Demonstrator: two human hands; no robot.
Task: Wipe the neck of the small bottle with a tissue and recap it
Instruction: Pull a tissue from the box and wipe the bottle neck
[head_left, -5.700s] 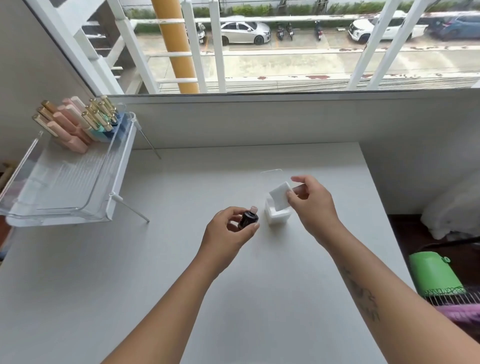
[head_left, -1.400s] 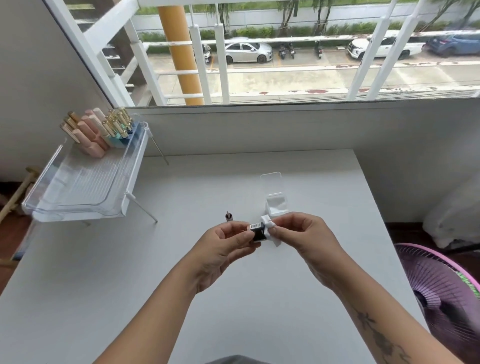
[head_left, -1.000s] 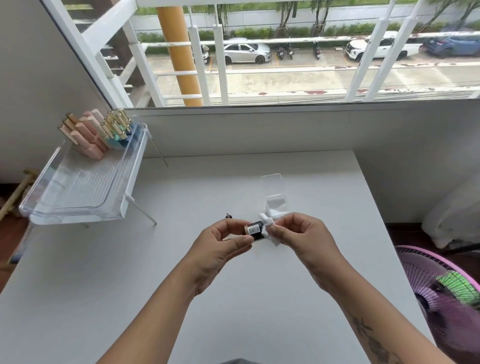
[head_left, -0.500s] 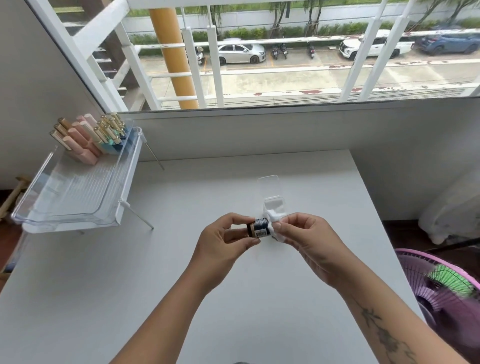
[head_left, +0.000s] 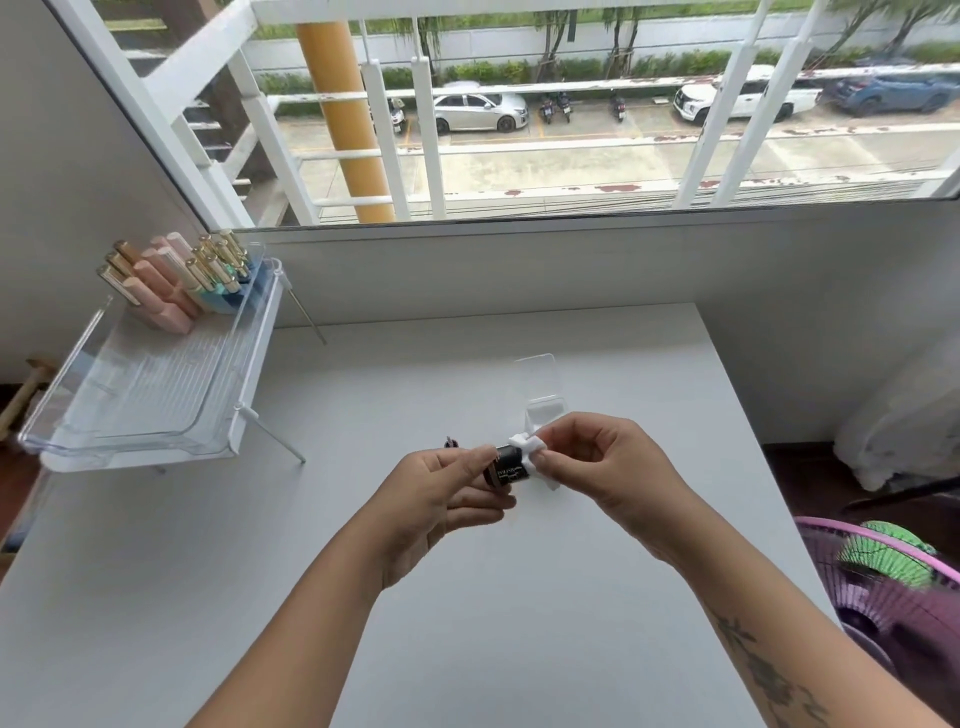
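Pinched sideways in the left hand (head_left: 436, 493), the small bottle (head_left: 506, 467) points its neck at the right hand (head_left: 597, 467), whose fingers squeeze the tissue (head_left: 530, 447) around it, so the wipe can reach. Beyond, the cap (head_left: 451, 443) waits on the table (head_left: 519, 623), near the open tissue box (head_left: 543, 410).

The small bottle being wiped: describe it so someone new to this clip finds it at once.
Start at the white table under the window and find the two hands meeting near its middle. The small bottle lies sideways in the left hand, its neck wrapped in the right hand's tissue. It is the only dark, labelled item there.
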